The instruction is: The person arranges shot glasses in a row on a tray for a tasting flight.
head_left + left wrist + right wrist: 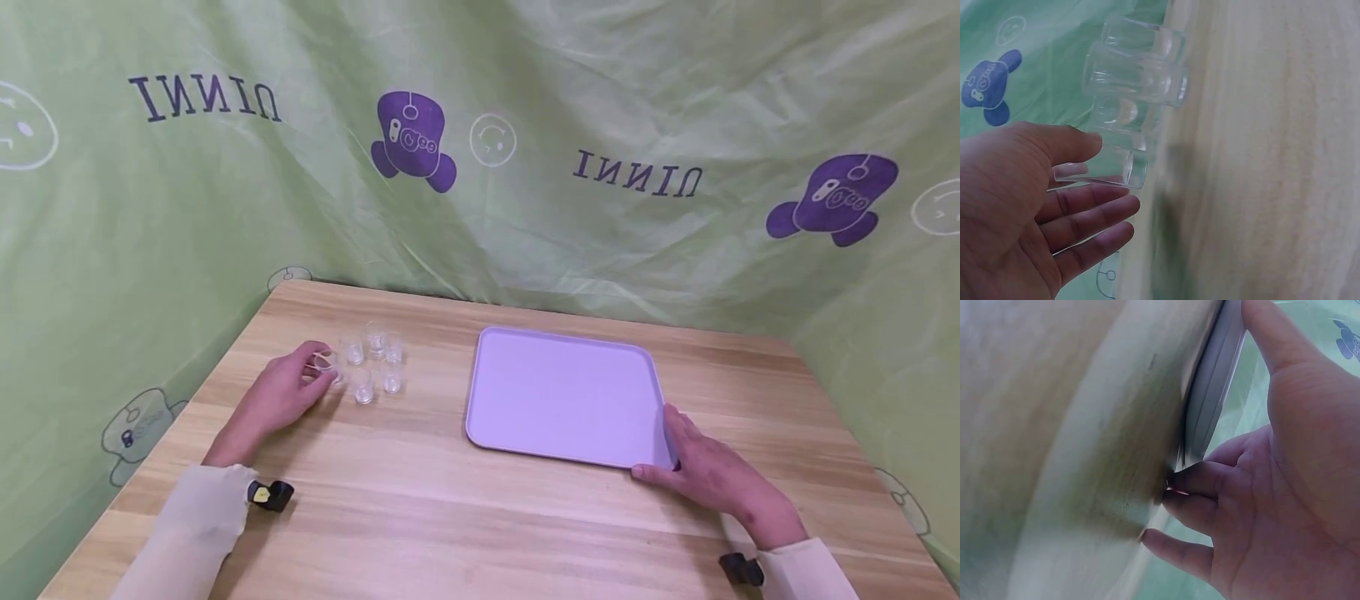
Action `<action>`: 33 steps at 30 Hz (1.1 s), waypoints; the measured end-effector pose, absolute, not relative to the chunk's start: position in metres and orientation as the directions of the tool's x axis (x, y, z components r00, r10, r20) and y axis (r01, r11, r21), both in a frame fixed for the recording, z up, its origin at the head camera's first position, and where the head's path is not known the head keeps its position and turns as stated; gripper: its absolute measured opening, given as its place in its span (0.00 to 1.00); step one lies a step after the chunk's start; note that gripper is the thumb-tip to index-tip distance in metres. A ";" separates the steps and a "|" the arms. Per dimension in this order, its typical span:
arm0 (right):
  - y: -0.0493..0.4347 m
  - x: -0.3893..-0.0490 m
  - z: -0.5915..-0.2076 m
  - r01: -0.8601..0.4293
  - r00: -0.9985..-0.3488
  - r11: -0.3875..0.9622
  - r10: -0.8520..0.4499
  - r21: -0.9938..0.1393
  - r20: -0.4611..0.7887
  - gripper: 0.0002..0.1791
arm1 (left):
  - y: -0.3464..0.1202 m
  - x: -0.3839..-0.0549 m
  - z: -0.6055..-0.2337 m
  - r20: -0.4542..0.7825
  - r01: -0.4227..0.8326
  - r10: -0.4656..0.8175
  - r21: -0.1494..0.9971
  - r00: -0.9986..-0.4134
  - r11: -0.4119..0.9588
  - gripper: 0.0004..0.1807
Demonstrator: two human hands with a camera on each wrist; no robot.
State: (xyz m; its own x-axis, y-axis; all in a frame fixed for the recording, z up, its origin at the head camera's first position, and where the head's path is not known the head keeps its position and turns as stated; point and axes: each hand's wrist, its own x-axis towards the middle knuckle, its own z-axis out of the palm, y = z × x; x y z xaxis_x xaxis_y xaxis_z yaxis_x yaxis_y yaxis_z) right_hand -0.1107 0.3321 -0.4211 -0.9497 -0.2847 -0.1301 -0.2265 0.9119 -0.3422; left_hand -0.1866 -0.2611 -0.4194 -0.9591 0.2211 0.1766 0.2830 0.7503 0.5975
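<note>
**Simultaneously gripping with left hand [288, 387] and right hand [708, 468]**

At left, curled round a clear, smooth, cylindrical cup [1116, 167], just beside five matching cups [363, 387] on a wood-grain table [405, 517]. At right, clasped on the near right corner of a flat, lilac, round-cornered rectangular tray [562, 396].

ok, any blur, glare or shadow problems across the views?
Head: mostly sharp, pale sheen on the table, clear glasses faint against it. Left wrist: table grain smeared, its shadow soft-edged. Right wrist: table blurred, dark shadow near the tray.
</note>
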 end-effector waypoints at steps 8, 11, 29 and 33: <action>0.334 -0.109 -0.421 -0.232 -0.951 0.910 -0.287 -0.345 -0.117 0.66 | -0.259 -0.181 -0.395 0.274 0.310 0.176 0.593 -0.946 0.743 0.20; 0.334 -0.108 -0.422 -0.235 -0.951 0.906 -0.289 -0.352 -0.110 0.66 | -0.254 -0.179 -0.387 0.313 0.332 0.174 0.572 -0.934 0.750 0.20; 0.335 -0.111 -0.422 -0.245 -0.946 0.887 -0.307 -0.390 -0.103 0.66 | -0.211 -0.176 -0.364 0.426 0.456 0.240 0.530 -0.872 0.715 0.18; 0.335 -0.110 -0.423 -0.247 -0.946 0.887 -0.308 -0.390 -0.101 0.66 | -0.199 -0.176 -0.364 0.434 0.490 0.273 0.538 -0.859 0.686 0.18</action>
State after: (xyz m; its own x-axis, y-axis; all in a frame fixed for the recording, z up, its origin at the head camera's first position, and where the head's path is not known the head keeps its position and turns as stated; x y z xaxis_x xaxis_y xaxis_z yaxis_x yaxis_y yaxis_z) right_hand -0.1103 0.3346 -0.4228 -0.9458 -0.3085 -0.1014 -0.2474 0.8868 -0.3903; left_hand -0.1762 -0.1995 -0.3639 -0.8588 0.2728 0.4337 0.4897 0.6860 0.5381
